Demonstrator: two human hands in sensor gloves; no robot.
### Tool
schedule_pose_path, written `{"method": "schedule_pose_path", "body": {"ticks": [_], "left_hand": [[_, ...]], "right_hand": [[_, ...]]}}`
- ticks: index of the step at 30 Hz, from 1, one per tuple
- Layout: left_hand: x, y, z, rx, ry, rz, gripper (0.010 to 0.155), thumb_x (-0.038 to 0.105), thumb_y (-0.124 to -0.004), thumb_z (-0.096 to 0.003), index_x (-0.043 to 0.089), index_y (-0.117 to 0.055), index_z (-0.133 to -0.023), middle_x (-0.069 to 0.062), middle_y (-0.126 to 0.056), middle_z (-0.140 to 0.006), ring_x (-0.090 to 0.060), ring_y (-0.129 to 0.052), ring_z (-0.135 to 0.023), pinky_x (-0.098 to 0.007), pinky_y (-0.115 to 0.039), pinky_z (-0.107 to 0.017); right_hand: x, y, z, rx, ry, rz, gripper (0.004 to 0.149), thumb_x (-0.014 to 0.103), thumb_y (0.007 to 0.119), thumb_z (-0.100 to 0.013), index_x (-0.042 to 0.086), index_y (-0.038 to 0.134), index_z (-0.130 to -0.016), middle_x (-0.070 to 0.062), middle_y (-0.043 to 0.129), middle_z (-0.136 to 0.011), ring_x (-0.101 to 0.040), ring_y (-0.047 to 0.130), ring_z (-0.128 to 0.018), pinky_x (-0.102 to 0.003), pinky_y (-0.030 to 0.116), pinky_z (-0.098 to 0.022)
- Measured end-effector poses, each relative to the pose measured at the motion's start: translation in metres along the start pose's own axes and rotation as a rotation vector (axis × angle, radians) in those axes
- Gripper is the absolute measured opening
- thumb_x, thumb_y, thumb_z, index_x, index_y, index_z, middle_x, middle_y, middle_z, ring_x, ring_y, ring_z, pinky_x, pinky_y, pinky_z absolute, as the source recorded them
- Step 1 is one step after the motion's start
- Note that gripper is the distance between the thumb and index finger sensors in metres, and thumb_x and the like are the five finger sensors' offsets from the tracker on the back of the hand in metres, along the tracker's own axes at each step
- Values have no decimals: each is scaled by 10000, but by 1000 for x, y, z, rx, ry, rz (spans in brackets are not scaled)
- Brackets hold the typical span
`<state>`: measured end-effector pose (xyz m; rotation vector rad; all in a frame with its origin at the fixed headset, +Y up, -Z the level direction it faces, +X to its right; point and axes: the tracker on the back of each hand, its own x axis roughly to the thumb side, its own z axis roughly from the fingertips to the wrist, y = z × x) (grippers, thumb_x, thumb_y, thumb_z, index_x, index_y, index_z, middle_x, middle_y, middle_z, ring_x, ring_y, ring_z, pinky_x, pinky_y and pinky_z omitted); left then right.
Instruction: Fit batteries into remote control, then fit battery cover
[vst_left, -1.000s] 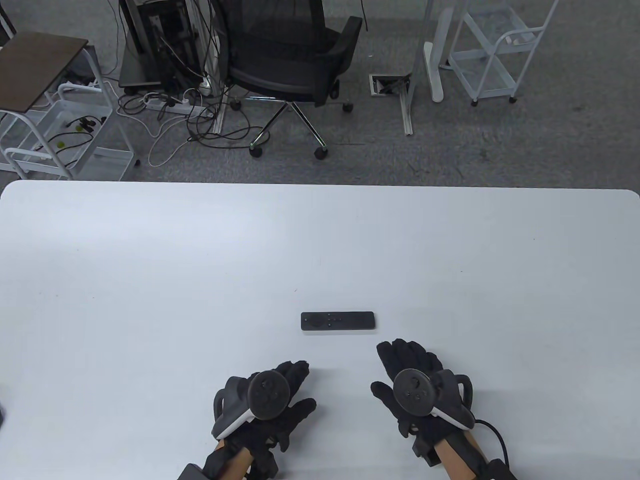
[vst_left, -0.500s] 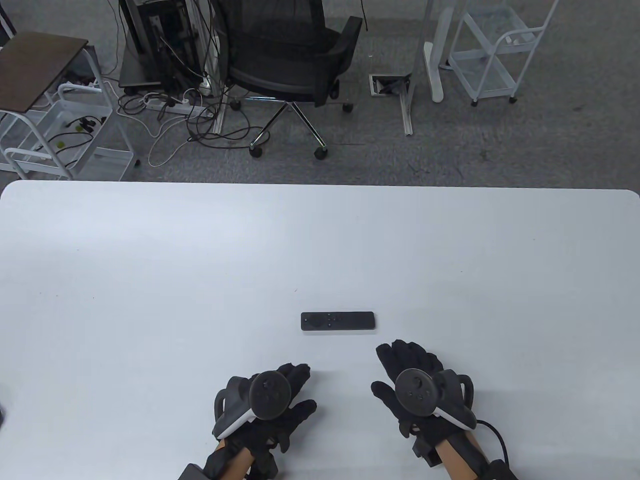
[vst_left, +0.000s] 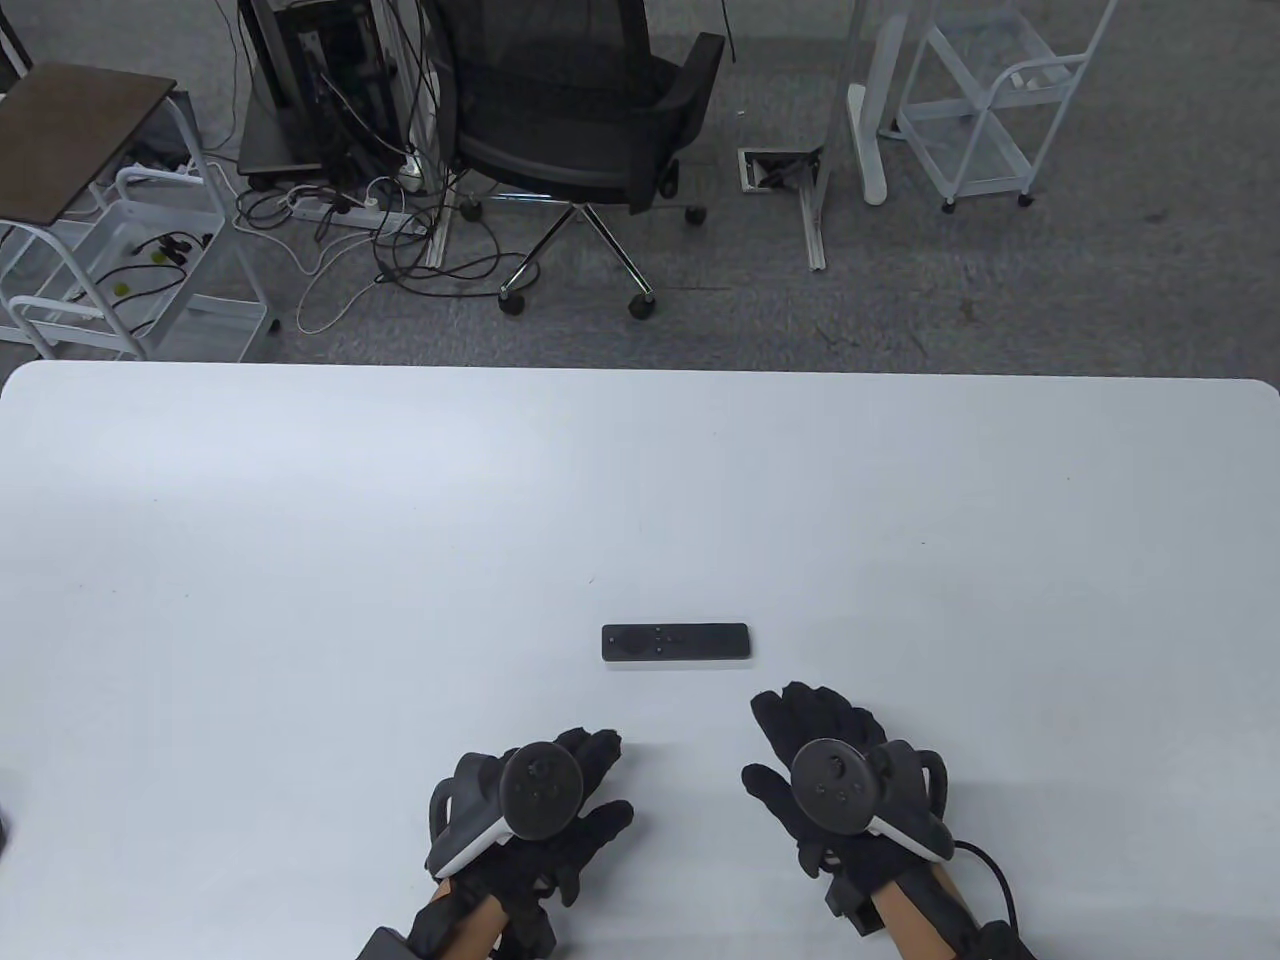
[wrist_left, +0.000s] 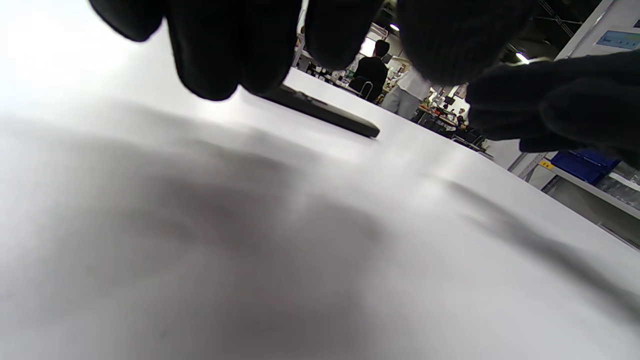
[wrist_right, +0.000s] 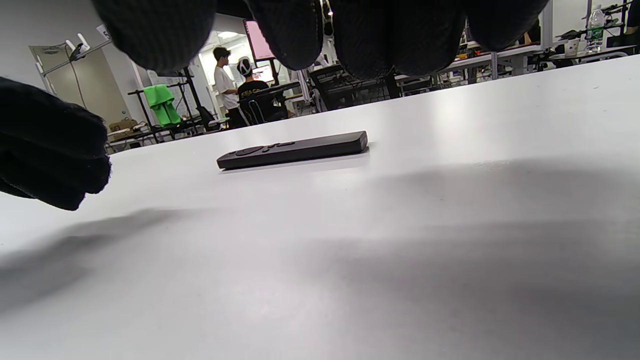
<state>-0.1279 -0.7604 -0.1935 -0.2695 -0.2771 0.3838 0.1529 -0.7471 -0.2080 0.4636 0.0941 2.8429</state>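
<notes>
A slim black remote control (vst_left: 676, 641) lies flat, button side up, on the white table (vst_left: 300, 520), lengthwise left to right. It also shows in the right wrist view (wrist_right: 292, 149) and in the left wrist view (wrist_left: 325, 111). My left hand (vst_left: 575, 775) rests open and empty on the table, below and left of the remote. My right hand (vst_left: 800, 730) rests open and empty just below the remote's right end. Neither hand touches the remote. No batteries or loose battery cover show in any view.
Beyond the table's far edge stand a black office chair (vst_left: 580, 120), a tangle of cables (vst_left: 350, 220), white wire carts (vst_left: 990, 110) and a small side table (vst_left: 70, 140).
</notes>
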Motion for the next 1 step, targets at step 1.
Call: {"method": "schedule_pose_path", "body": {"ticks": [1], "left_hand": [[0,0,0,-1,0,-1,740,584,-784,-453,266,-623,-1102,-156,-698,-1157,-433,-770,-1008,-640,-566,-800]], "right_hand": [[0,0,0,0,1,1,738,504,749,-453,123,640,-1075,-295,646,-1121,-580,640,-978,-715,535,-681]]}}
